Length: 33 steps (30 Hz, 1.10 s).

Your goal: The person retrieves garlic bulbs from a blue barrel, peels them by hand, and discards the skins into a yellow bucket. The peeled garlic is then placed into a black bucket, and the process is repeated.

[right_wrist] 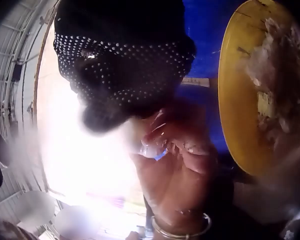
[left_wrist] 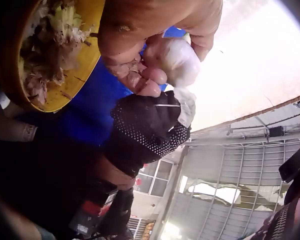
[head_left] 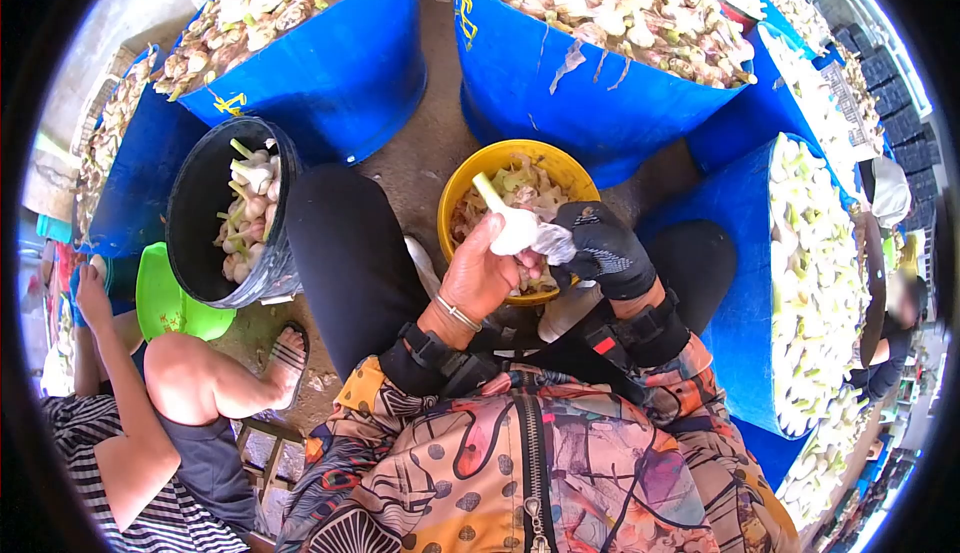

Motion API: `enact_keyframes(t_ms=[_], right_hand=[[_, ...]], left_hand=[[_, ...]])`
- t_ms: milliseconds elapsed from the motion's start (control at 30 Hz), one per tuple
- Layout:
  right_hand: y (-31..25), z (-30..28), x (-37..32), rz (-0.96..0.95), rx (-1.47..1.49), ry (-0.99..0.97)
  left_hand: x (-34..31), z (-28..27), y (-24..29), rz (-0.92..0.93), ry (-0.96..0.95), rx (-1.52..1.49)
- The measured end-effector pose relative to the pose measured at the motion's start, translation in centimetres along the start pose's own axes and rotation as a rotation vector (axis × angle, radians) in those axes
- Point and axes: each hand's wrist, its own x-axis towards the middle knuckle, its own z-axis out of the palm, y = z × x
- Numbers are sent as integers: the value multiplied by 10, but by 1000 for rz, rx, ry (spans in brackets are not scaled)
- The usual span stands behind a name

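Note:
A white garlic bulb (head_left: 514, 234) with its green stem cut short sits in the grip of my bare left hand (head_left: 478, 275), which wears a bracelet at the wrist. My right hand (head_left: 607, 255), in a black dotted glove, is curled close beside the bulb and pinches a loose strip of papery garlic skin (head_left: 556, 244). In the left wrist view the skin (left_wrist: 186, 107) runs from the bulb (left_wrist: 175, 62) to the gloved fingers. Both hands are over a yellow bucket (head_left: 455, 185) with peeled skins in it. The glove hides much of the bulb in the right wrist view.
A black bucket (head_left: 187, 215) of trimmed garlic bulbs (head_left: 245, 218) stands left of my knees. Large blue tubs (head_left: 590, 118) heaped with garlic stand ahead and to the right. At left, another person (head_left: 150, 433) sits near a green basin (head_left: 172, 298).

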Motion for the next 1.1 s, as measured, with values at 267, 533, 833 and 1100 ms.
enact_keyframes(t_ms=[267,533,833,1100], right_hand=[[-12,-40,11,-911,-1158,-40],[-19,7,8,-371,-1704,398],[-31,65,3,-547,-1844,272],[-22,50,12,-567,-1961,251]], left_hand=[[-6,20,15,48,-232,-64],[-6,17,18,257,-61,239],[-4,20,14,426,98,721],[0,26,7,493,132,844]])
